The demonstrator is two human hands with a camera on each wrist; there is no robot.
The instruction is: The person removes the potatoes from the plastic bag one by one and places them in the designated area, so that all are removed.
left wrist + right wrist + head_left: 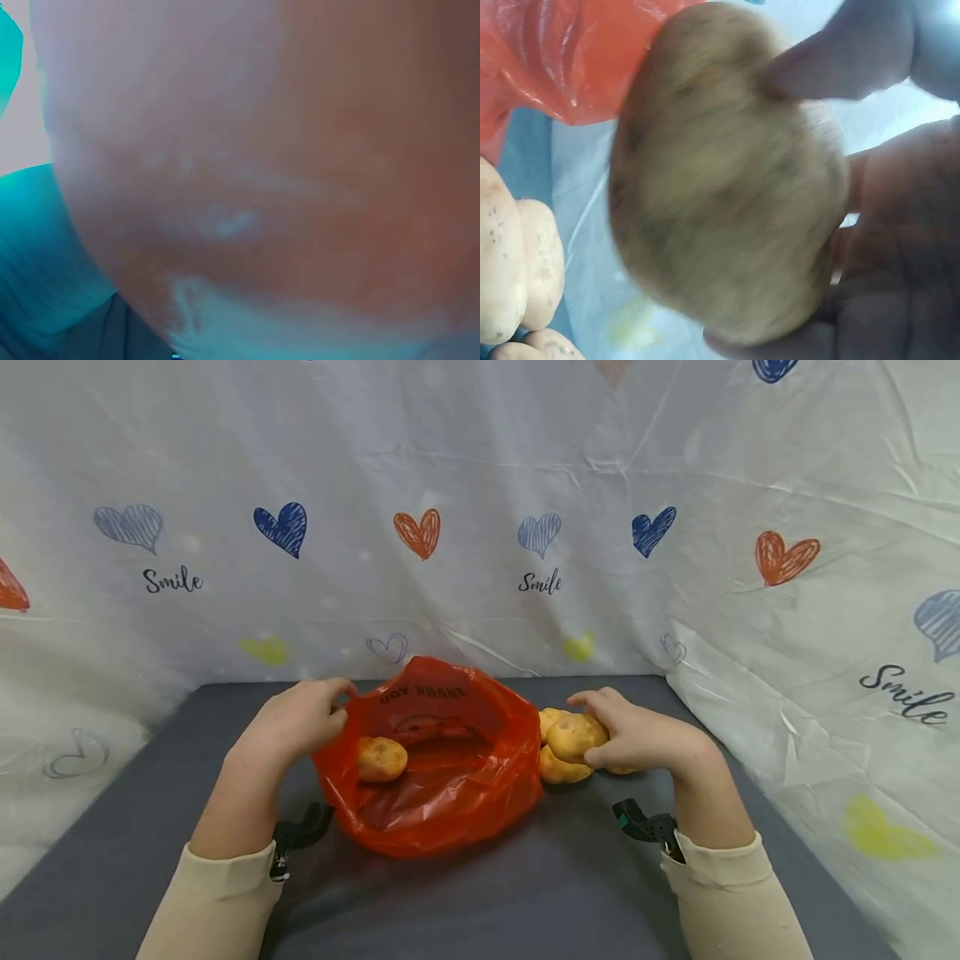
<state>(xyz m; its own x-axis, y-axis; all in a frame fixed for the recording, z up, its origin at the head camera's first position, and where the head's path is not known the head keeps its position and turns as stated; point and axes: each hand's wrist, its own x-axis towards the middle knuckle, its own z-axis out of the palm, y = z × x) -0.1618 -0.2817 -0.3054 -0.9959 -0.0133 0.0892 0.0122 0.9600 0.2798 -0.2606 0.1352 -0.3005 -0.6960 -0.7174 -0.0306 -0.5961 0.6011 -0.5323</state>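
Observation:
A red plastic bag with "THANK YOU" printing stands with its mouth wide open on the table. One potato lies inside it at the left. My left hand holds the bag's left rim between thumb and fingers. Just right of the bag, my right hand grips another potato, thumb on one side and fingers on the other. This potato is lifted over several potatoes lying beside the bag. A blurred close surface fills most of the left wrist view, hiding that hand's fingers there.
The dark grey table runs back to a white sheet printed with hearts and "Smile". The sheet also hangs along both sides. A black camera mount sits on the left wrist, and another mount on the right.

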